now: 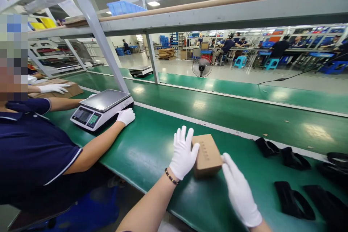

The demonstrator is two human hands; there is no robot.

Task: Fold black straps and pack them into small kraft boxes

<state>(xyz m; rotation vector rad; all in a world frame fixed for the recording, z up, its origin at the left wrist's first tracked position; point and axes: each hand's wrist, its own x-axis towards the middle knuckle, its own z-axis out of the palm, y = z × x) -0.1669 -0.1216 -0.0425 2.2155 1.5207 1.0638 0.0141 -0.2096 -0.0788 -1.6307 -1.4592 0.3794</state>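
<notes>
Left hand (183,156): fingers are standing straight and parted, thumb overlapping left edge of carton (208,152). Right hand (239,188): fingers are lying straight along its right edge, probably touching, hard to judge from where I'm standing. Neither is curling round it. Carton's sitting on green bench (146,141), lower half, right of centre. Black straps (285,193) lying lower right; scale (104,100) sitting mid-left.

The left forearm (148,204) is slanting in from below, a beaded bracelet (172,176) circling the wrist! The white-gloved left hand (183,154) is showing its back, fingers pointing forward and fanning slightly, thumb sticking out rightward. Across from it, the gloved right hand (239,190) is angling inward, fingers lying straight and close together, only a little forearm showing.
</notes>
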